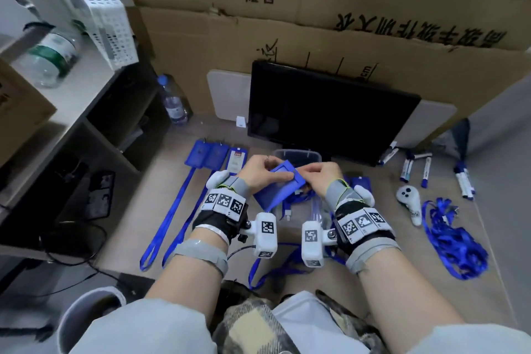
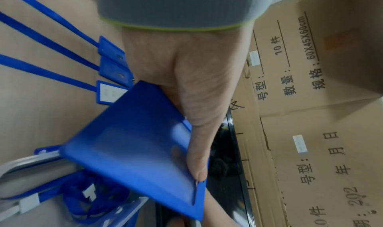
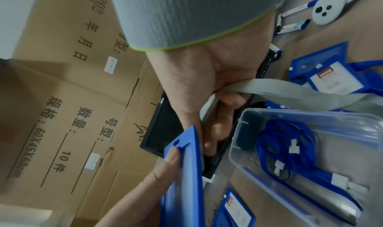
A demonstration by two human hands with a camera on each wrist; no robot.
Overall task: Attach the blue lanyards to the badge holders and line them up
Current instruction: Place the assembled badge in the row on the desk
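My two hands hold one blue badge holder (image 1: pixel 275 184) up over a clear plastic box (image 1: pixel 309 154). The left hand (image 1: pixel 267 164) grips its left side, with the thumb (image 2: pixel 196 163) lying along the holder's (image 2: pixel 136 148) edge. At the top right corner the right hand (image 1: pixel 306 171) pinches it, fingers curled behind the holder (image 3: pixel 184 173) in the right wrist view. No lanyard shows on this holder. Three holders (image 1: pixel 218 154) with blue lanyards (image 1: pixel 172 210) clipped on lie side by side on the floor to the left. More lanyards (image 3: pixel 290 148) lie coiled in the box.
A heap of loose blue lanyards (image 1: pixel 455 241) lies at the right, beside a white controller (image 1: pixel 409 204) and several markers (image 1: pixel 416 167). Spare badge holders (image 3: pixel 331 71) lie right of the box. A black monitor (image 1: pixel 330 112) leans on cardboard boxes behind. Shelving and a water bottle (image 1: pixel 172 100) stand left.
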